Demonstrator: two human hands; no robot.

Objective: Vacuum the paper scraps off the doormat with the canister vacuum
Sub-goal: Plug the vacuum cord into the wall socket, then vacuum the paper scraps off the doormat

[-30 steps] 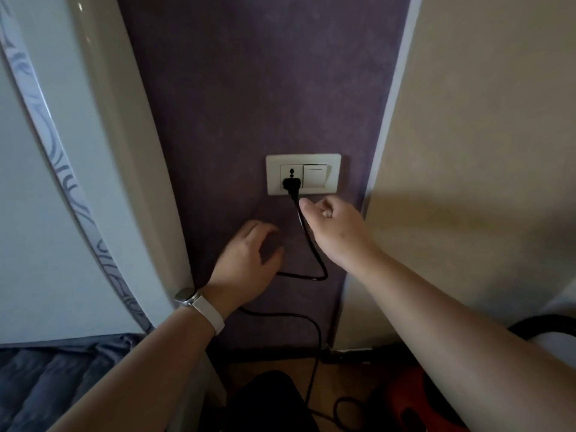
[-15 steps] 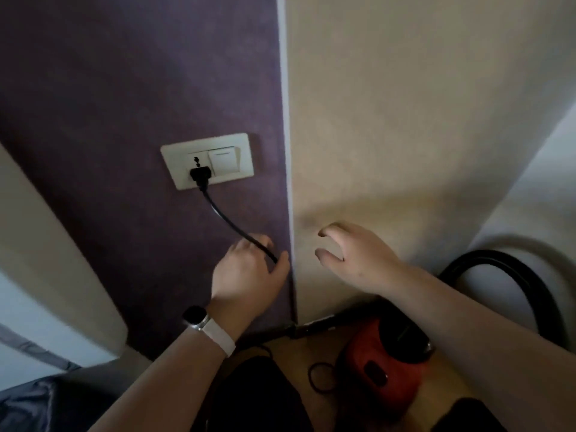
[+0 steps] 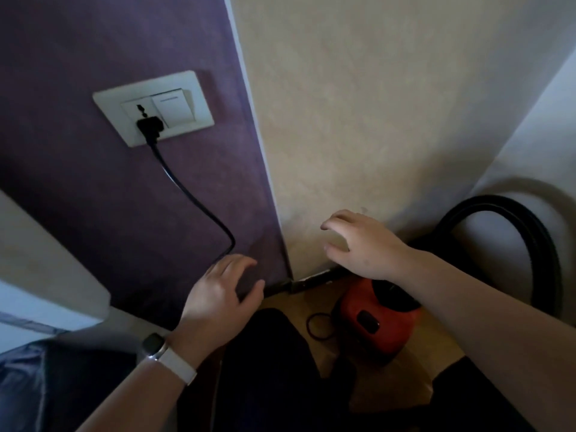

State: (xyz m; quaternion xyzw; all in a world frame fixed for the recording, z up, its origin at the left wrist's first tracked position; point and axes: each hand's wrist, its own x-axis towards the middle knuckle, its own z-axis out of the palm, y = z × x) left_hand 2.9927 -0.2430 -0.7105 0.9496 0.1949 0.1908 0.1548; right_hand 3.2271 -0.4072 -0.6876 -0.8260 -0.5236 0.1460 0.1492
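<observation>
Black plug [image 3: 150, 127] seated in the socket of a white wall plate [image 3: 152, 107], upper left of frame, on the purple wall [image 3: 93, 198]; a rocker switch sits beside the socket on the same plate. Black cord [image 3: 193, 194] drops from the plug, curves down and right, and passes behind the left hand [image 3: 218, 294] at lower centre. Left hand is spread loosely, fingers apart and slightly curled, palm toward the purple wall; whether it touches the cord cannot be told, but it grips nothing visibly. White-strapped watch [image 3: 166, 357] on that wrist. Right hand [image 3: 364, 244], centre right, hovers in front of the beige wall [image 3: 374, 120], fingers open and gently bent, holding nothing. Red canister vacuum [image 3: 371, 325] on the wood floor below the right forearm, lower centre right, its black hose [image 3: 511, 213] arching up at the right edge. A small loop of cord lies on the floor just left of the canister. Doormat and paper scraps not in view.
</observation>
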